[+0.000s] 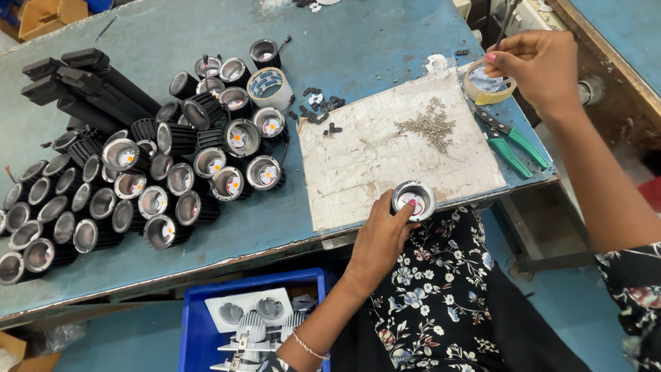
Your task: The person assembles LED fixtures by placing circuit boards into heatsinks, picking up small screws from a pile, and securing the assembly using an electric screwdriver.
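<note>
Left grip [379, 238] pinches a round lamp housing [414, 200] at the table [358, 41] front edge; right grip [537, 65] pinches a tape roll [486, 84] near the right edge, beside green pliers [516, 145].

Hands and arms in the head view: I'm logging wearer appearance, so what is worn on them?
Both forearms are bare. The left hand has a thin beaded bracelet at the wrist. The right hand has pink-painted nails; a dark floral short sleeve covers the upper arm.

Lamp housings [138, 179] crowd the table's [358, 41] left; screws [428, 125] lie on the board [385, 165], pliers [513, 141] to its right.
</note>
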